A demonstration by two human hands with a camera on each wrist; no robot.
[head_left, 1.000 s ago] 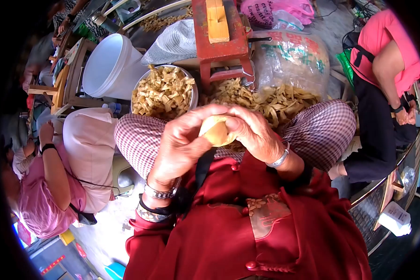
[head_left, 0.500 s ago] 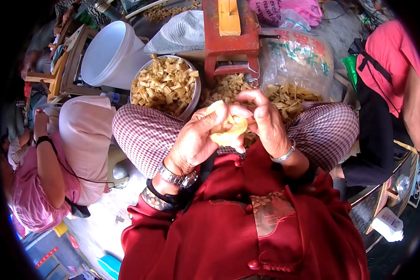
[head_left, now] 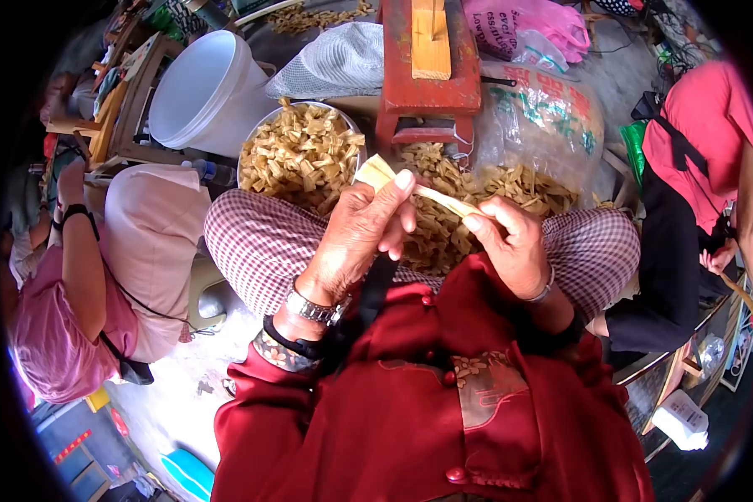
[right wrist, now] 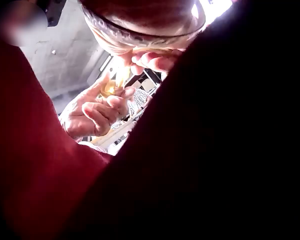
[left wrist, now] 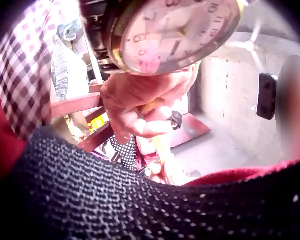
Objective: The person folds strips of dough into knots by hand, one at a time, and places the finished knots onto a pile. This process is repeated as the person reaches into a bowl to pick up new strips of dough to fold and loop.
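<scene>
A pale yellow strip point(head_left: 443, 199) stretches between the two hands above the lap in the head view; its left end is wider and folded. The left hand point(head_left: 356, 230) pinches that wider end between thumb and fingers. Thumb and fingers of the right hand point(head_left: 514, 247) grip the narrow end. In the left wrist view the left hand point(left wrist: 147, 100) curls its fingers below a large watch, partly hiding the strip. The right wrist view shows the left hand point(right wrist: 92, 112) with the yellow piece point(right wrist: 110, 89), and the right fingers close by, partly hidden.
A tub of folded strips point(head_left: 301, 155) stands beyond the left knee, with a white bucket point(head_left: 197, 88) behind it. Loose strips point(head_left: 435, 230) lie between the legs. A red stool point(head_left: 431, 79) and a plastic bag point(head_left: 544, 117) are farther back. People sit at both sides.
The hands have moved apart. The yellow piece, rounded and compact a second ago, is now drawn out between them as a long strip.
</scene>
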